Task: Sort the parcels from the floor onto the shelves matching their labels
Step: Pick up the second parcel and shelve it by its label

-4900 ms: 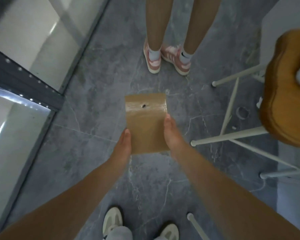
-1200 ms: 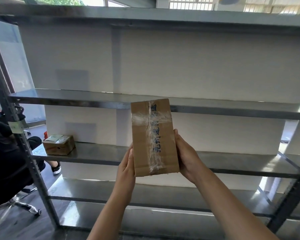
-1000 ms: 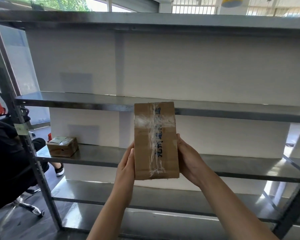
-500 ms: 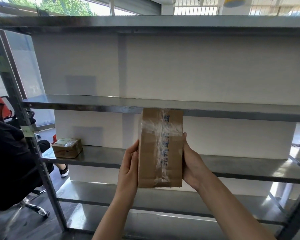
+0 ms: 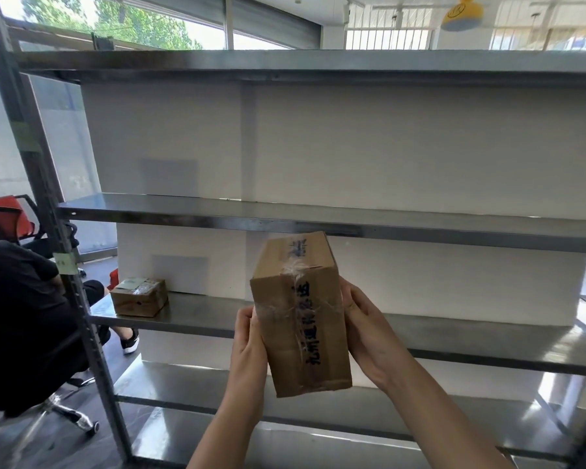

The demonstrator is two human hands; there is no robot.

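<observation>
I count two parcels. The first is the tall parcel (image 5: 301, 326), which I hold in the air with both hands. The left grip (image 5: 247, 346) is clamped on its left side and the right grip (image 5: 366, 336) on its right side, with the thumb at the front edge and the fingers going behind. The parcel is in front of the shelf rack (image 5: 183, 214), between the second level and the third level from the top. I cannot tell if it touches any level.

It is a plain brown cardboard box, standing upright with the top leaning a little away from me. Clear tape runs down the middle of the front face and a second strip crosses it near the top, all wrinkled. Dark handwritten characters go along the vertical tape, and some bluish writing is on the top face.

The second is the small parcel (image 5: 139, 297), also brown and taped, with a pale label on top. It lies at the left end of the third level.

The rack has four metal levels I can count for sure. At the left, one seated person (image 5: 17, 316) in dark clothes and one red chair (image 5: 7, 214).
</observation>
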